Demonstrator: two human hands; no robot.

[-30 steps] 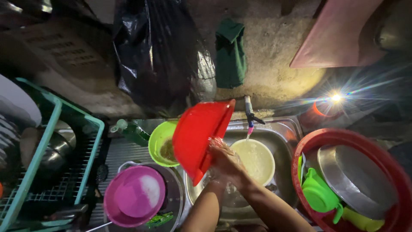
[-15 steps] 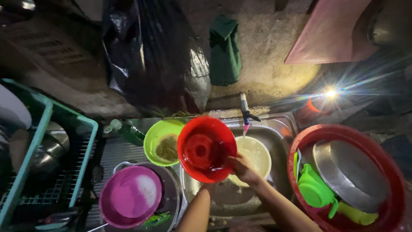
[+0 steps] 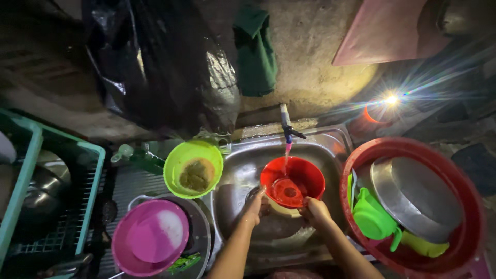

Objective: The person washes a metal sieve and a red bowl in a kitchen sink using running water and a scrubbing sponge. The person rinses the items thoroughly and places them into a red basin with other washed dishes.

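A red bowl (image 3: 293, 181) sat mouth-up in the steel sink (image 3: 330, 142), directly under the tap (image 3: 285, 124), whose thin stream fell into it. Being round, the bowl had no long axis; its opening faced the camera. The left hand (image 3: 254, 206) gripped the near-left rim and the right hand (image 3: 315, 211) the near-right rim, fingers curled closed on the bowl's edge.

Three bowls were in view: the red one, a lime-green bowl (image 3: 193, 168) holding brownish residue, and a pink bowl (image 3: 150, 237) nested in a metal pan. One large red basin (image 3: 465, 206) at right held a steel pan (image 3: 416, 199), a green cup (image 3: 373, 219) and a yellow-green item partly hidden beneath it. A teal rack (image 3: 93, 196) at left was cut off by the frame edge, its contents dim. A pale dish under the red bowl was mostly hidden.
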